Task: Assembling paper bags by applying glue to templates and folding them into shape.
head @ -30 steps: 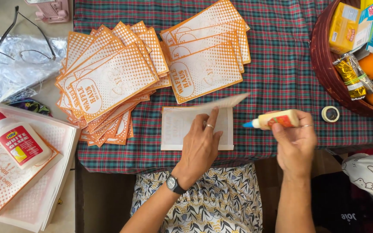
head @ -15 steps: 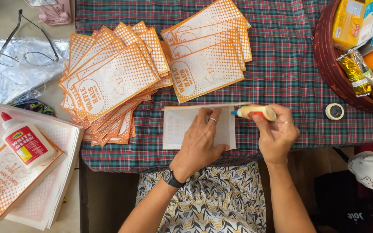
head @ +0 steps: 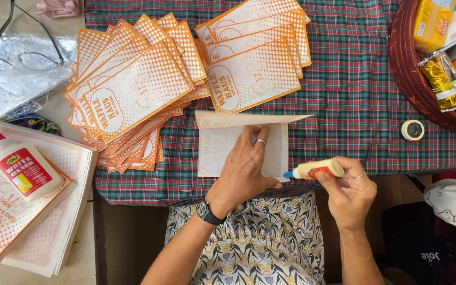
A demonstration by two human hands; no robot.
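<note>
The left hand (head: 245,168) is lying flat, fingers spread, pressing the folded paper bag (head: 241,143) onto the desk (head: 354,95). The right hand (head: 350,191) is gripping a small glue bottle (head: 315,169), tip touching the bag's lower right corner.

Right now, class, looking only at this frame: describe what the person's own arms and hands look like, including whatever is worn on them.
Both forearms are bare, with no sleeves in view. The left hand has a plain silver-coloured ring on one finger, and a black wristwatch with a dark band sits on its wrist. The right hand wears a thin ring too. No gloves, bracelets or markings show.
</note>
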